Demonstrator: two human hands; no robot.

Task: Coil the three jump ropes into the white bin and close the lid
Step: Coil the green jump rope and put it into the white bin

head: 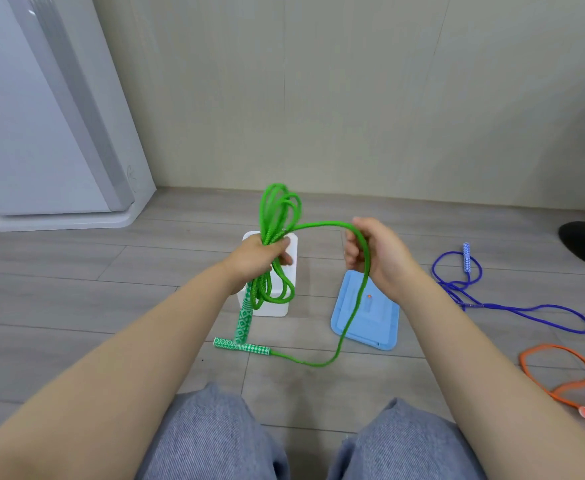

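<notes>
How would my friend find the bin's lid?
Start at the white bin standing on the floor. Just to its right, between it and the blue rope, the lid lies flat. It is the only light-blue flat rectangle.

Both arms outstretched, left hand (261, 256) fisted, right hand (375, 254) fingers curled.

Bare forearms, grey-blue ribbed trousers (208, 441)
</notes>
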